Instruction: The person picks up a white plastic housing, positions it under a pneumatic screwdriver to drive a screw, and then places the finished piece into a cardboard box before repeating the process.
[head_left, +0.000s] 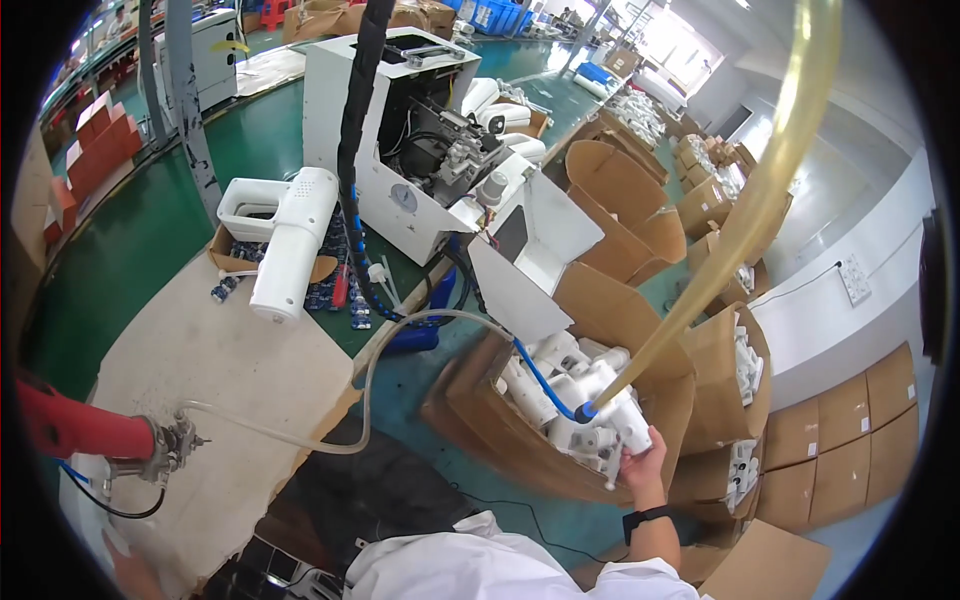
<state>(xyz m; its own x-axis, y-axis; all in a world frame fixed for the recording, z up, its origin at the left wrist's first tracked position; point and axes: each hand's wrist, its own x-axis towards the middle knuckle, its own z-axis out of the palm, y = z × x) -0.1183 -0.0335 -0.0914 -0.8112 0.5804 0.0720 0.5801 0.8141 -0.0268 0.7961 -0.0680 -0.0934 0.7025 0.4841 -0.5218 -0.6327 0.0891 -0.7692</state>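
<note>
My right hand (643,465), with a black band on the wrist, reaches to the right and has its fingers closed around the end of a white plastic housing (626,424). That housing is above a cardboard box (560,475) heaped with similar white parts. At the lower left, part of my left hand (128,563) shows at the picture's dark rim; its fingers cannot be made out. Near it hangs a red cylindrical tool (95,428) with a metal head, joined to a clear hose (290,438). A white housing with a loop handle (297,240) lies on the cardboard-covered bench (180,345).
An opened white machine (335,115) with exposed metal parts stands behind the bench. A yellowish tube (735,235) and a black cable (350,150) hang across the view. Blue circuit boards (326,290) lie beside the bench housing. More filled cartons (722,365) line the right side.
</note>
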